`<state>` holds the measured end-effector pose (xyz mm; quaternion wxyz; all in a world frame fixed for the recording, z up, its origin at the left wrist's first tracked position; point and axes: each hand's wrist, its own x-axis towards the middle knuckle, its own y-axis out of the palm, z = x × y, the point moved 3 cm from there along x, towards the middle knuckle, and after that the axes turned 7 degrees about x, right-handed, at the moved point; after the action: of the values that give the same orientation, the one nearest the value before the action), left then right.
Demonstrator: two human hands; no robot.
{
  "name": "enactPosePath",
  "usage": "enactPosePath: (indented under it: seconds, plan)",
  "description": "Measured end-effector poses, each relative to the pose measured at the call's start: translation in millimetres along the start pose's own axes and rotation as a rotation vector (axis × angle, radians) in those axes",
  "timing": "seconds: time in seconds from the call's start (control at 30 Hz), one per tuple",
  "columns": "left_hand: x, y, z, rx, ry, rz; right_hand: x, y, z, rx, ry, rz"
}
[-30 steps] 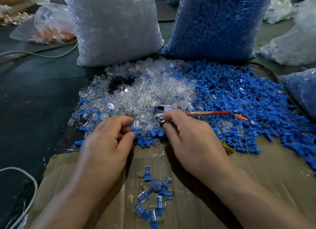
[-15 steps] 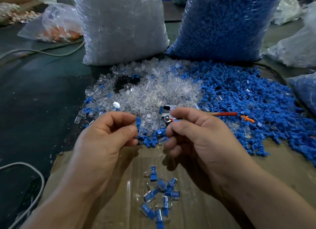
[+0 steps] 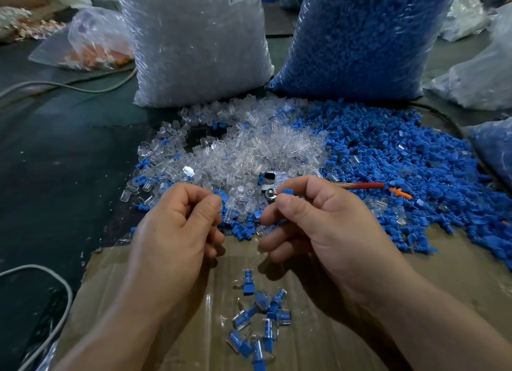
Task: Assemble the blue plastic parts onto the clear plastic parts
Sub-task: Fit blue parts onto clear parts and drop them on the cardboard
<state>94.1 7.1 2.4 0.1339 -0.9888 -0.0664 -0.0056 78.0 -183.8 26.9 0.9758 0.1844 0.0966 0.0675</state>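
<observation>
One blue part (image 3: 288, 192) in the pinch of the right hand (image 3: 327, 218); left hand (image 3: 177, 226) curled, contents indiscernible.

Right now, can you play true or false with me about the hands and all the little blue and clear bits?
1. The right hand pinches a blue part. True.
2. The bag of blue parts stands to the left of the bag of clear parts. False: it stands to the right of it.
3. The finished pieces lie on the cardboard. True.
4. The left hand lies flat on the cardboard. False: its fingers are curled, with the thumb against the forefinger.
</observation>
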Motion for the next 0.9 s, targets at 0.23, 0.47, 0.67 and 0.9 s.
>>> enactPosePath:
  seconds: [0.23,0.47,0.67,0.9]
  plan:
    - [-1,-6,-5,-0.033,-0.041,0.081,-3,-1,6,-0.219,-0.122,-0.039]
    - [-2,1,-13,-0.405,-0.203,0.322,-6,3,9,0.048,-0.090,0.029]
    - [-14,12,-18,-0.427,-0.199,0.385,-6,10,6,-0.160,-0.138,0.048]
    - [-15,16,-19,-0.475,-0.229,0.406,-9,7,4,-0.424,-0.191,0.015]
